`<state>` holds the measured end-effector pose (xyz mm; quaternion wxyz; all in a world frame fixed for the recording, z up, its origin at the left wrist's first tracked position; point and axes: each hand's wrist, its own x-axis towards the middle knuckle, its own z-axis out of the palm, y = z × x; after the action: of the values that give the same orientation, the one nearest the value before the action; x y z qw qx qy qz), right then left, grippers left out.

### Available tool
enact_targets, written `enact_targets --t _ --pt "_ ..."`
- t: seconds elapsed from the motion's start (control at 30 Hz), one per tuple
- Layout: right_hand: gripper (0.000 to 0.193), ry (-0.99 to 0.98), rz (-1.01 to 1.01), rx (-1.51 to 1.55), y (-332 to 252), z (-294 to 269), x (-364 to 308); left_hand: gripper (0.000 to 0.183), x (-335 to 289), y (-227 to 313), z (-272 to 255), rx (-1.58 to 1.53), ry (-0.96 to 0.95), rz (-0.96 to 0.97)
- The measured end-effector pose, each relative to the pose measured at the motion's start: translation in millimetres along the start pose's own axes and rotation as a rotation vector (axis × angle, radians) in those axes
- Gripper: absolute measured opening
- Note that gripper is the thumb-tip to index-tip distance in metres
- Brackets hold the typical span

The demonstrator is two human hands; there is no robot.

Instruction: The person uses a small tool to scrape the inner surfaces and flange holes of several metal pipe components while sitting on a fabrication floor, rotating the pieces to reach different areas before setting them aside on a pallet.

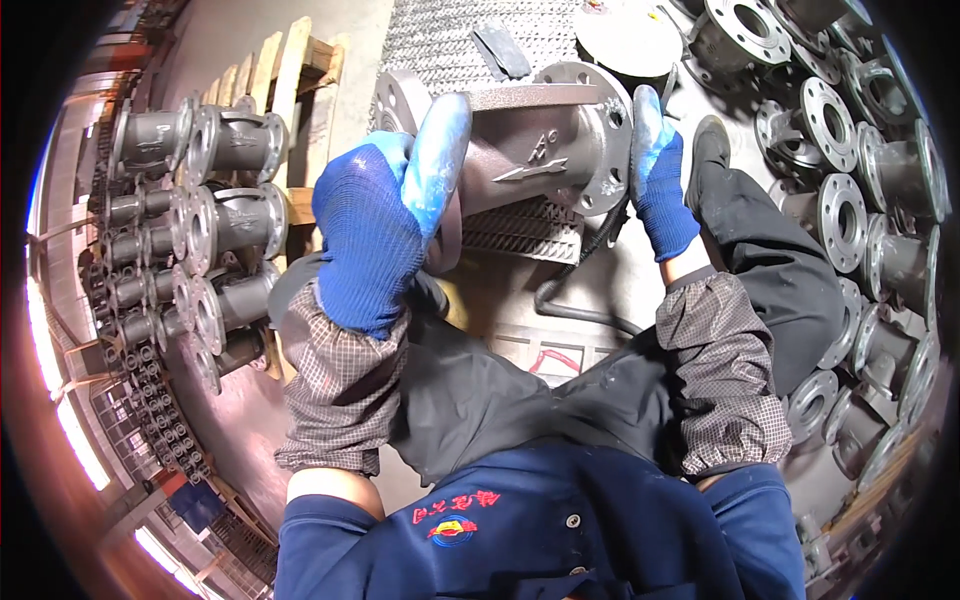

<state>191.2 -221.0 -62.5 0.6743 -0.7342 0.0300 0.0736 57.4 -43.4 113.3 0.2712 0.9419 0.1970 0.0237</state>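
Note:
A grey cast-metal flanged valve body (545, 140), with a raised arrow on its side, lies across a ridged metal surface (530, 228) before me. My left hand (375, 225), in a blue glove with a pale coated palm, grips its left flange; the thumb points up and the other fingers are largely hidden. Against the outer face of the right flange rests my right hand (660, 180), gloved the same way, its fingers curling out of sight behind the rim. The part is held between both hands.
Stacks of similar flanged castings (240, 225) stand at the left beside a wooden pallet (295, 70). More castings (830, 125) crowd the right. A flat dark piece (503, 50) and a round white-topped stool (628, 40) are beyond. A black hose (585, 312) runs below.

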Motion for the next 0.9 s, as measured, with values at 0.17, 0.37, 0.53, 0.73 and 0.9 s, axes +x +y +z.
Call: enact_targets --t 0.17,0.37,0.53,0.73,0.9 --pt "0.045 0.035 -0.249 -0.040 14.3 7.2 27.0 0.049 11.7 -1.1 7.7 -0.046 0.137 0.002" --pt "0.041 0.024 -0.203 -0.538 -22.1 24.3 16.4 0.049 18.8 -15.4 6.7 0.009 0.237 0.084" --pt "0.045 -0.072 -0.021 -0.605 -43.1 25.2 30.9 0.047 26.5 -27.0 4.8 0.007 0.252 0.019" --pt "0.040 0.147 -0.064 -0.199 6.1 23.5 38.8 0.045 25.6 -5.9 8.5 -0.165 0.172 -0.096" --pt "0.039 0.280 -0.024 0.081 33.0 32.5 -13.5 0.043 29.7 -17.2 11.9 -0.206 0.249 0.035"
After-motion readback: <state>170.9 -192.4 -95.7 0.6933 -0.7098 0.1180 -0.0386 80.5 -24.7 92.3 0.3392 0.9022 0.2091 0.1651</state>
